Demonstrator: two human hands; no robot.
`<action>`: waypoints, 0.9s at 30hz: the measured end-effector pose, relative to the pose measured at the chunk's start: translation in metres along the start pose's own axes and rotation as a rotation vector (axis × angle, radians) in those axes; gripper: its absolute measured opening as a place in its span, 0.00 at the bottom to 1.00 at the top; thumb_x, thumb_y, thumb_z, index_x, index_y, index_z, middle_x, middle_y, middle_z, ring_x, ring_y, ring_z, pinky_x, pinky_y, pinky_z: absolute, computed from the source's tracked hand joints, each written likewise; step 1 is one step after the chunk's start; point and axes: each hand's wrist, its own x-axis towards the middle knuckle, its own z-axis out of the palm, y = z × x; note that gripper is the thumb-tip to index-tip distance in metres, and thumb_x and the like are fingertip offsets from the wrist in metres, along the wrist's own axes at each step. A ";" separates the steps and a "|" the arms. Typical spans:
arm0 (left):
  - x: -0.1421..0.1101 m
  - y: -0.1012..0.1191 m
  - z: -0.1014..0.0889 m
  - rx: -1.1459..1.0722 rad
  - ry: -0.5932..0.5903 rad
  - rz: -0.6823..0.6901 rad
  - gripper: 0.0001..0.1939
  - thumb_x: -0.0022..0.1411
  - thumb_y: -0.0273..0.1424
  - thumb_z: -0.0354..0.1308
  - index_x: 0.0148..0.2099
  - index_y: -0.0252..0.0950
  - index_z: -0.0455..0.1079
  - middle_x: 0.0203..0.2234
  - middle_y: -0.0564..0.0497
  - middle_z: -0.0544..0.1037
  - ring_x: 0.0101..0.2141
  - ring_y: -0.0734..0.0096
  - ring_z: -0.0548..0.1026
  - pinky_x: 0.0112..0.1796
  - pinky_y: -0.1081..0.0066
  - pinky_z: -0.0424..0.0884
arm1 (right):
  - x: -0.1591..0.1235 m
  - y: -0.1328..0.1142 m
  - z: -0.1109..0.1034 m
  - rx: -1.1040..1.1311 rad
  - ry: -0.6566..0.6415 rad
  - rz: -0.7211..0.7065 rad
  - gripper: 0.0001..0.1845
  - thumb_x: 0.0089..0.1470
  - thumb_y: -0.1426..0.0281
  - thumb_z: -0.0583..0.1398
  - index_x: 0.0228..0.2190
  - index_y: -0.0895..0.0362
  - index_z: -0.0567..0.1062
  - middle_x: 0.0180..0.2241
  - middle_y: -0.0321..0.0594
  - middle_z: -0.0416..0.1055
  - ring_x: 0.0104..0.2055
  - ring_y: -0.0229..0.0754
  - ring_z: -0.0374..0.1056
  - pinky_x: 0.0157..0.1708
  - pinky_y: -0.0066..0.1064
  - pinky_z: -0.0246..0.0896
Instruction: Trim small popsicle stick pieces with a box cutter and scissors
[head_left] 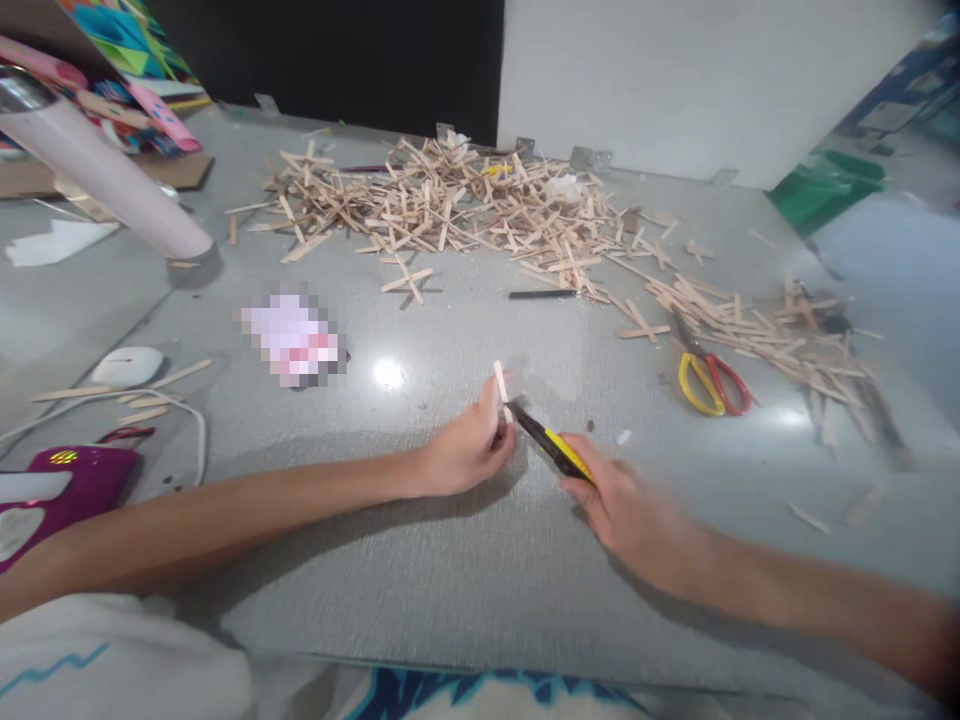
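One pale pink bottle (124, 165), smooth and tube-shaped with a shiny metal end, lies at the far left beside crumpled white tissue (60, 242). Below are a rounded white mouse (128, 366), a white cable (196, 425) and a glossy purple device (90, 470). The left hand (471, 445) is closed around a flat wooden stick (500, 385), its rounded tip pointing up, near the middle of the table. Beyond it spreads a tangled heap of thin sticks (442, 200), some crossed. Just right of the stick, the right hand (626, 510) grips a black and yellow plastic cutter (555, 445), whose blade end meets the stick. Farther right lie scissors (705, 372) with one yellow and one red handle, near more loose sticks. The grey table (390, 590) has a finely streaked, shiny surface; behind stand a black panel (352, 60), a pale wall (675, 80) and a green bin (829, 190).
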 end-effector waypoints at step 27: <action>-0.008 -0.001 0.005 0.121 0.035 0.055 0.29 0.79 0.30 0.47 0.74 0.27 0.42 0.21 0.65 0.65 0.18 0.73 0.66 0.22 0.75 0.58 | -0.008 -0.035 -0.025 0.203 -0.179 0.264 0.18 0.74 0.62 0.54 0.55 0.53 0.79 0.36 0.45 0.81 0.34 0.48 0.77 0.33 0.35 0.67</action>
